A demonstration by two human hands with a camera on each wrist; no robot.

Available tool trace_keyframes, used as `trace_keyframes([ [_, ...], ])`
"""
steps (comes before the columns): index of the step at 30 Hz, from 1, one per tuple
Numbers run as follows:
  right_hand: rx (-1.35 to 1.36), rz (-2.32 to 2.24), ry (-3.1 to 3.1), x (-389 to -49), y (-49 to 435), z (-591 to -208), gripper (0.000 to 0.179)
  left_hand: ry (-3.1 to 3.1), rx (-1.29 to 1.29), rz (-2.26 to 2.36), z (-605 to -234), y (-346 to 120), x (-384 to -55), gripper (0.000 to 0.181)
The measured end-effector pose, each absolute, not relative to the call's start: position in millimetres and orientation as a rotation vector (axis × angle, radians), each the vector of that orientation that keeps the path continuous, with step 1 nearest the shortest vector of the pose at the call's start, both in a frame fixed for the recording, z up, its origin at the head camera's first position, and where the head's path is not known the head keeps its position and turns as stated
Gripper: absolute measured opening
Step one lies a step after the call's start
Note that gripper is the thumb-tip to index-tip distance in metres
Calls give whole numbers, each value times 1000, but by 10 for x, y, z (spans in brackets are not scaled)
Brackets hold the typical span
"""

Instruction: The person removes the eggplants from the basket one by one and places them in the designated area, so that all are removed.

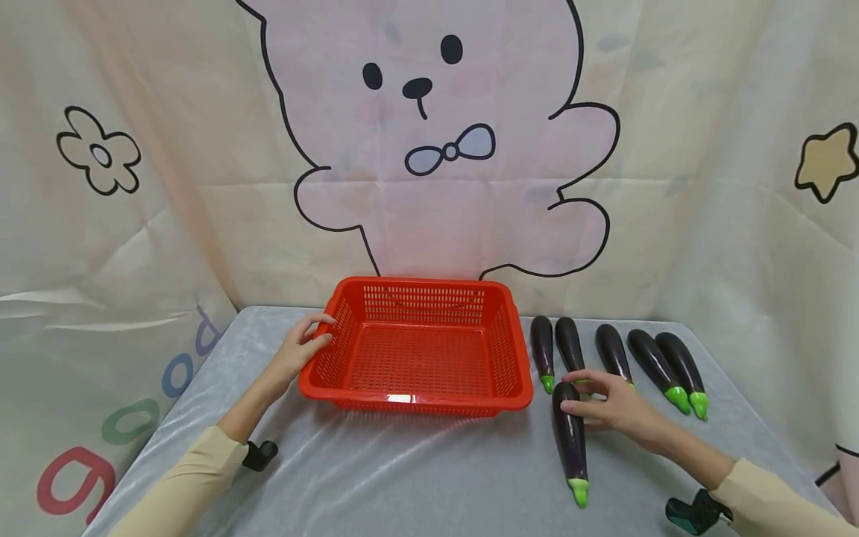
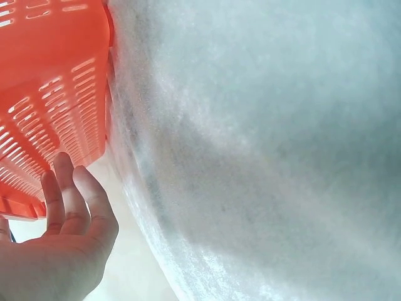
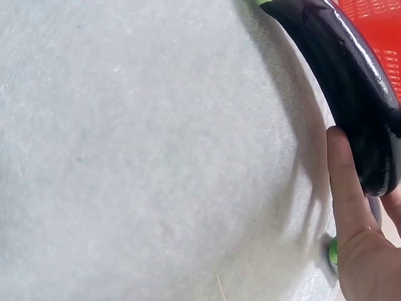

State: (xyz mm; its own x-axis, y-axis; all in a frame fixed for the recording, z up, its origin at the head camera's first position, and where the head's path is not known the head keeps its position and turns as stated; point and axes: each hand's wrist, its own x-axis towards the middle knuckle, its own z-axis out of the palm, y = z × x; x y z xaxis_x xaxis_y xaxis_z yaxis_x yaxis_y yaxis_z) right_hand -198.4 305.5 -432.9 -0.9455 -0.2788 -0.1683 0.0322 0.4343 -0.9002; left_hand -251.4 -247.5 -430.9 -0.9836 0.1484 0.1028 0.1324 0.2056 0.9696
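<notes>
A red plastic basket [image 1: 416, 358] with slotted walls stands on the table, nothing in it. My left hand [image 1: 305, 347] holds its left rim, thumb over the edge; in the left wrist view, several fingers [image 2: 75, 200] lie along the outer wall. To the right of the basket, my right hand [image 1: 614, 406] grips a dark purple eggplant [image 1: 570, 436] by its rounded end, its green stem pointing toward me. The right wrist view shows the thumb [image 3: 341, 169] against one side of this eggplant [image 3: 344, 69], with part of the other fingers hidden behind it.
Several more eggplants lie in a row on the right of the table, including one beside the basket [image 1: 542, 350] and a pair farther right [image 1: 658, 369]. A grey cloth [image 1: 416, 477] covers the table. Behind it hangs a curtain [image 1: 671, 149] with a bear drawing.
</notes>
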Motion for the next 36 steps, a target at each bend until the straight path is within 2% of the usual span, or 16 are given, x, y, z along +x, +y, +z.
trace_keyframes([
  [17, -178, -1434, 2439, -1942, 2972, -4352, 57, 2430, 250, 1953, -4304, -2483, -2513, 34],
  [36, -216, -1449, 2423, -1933, 2969, -4362, 62, 2438, 236, 1954, -4332, -2489, -2532, 34],
])
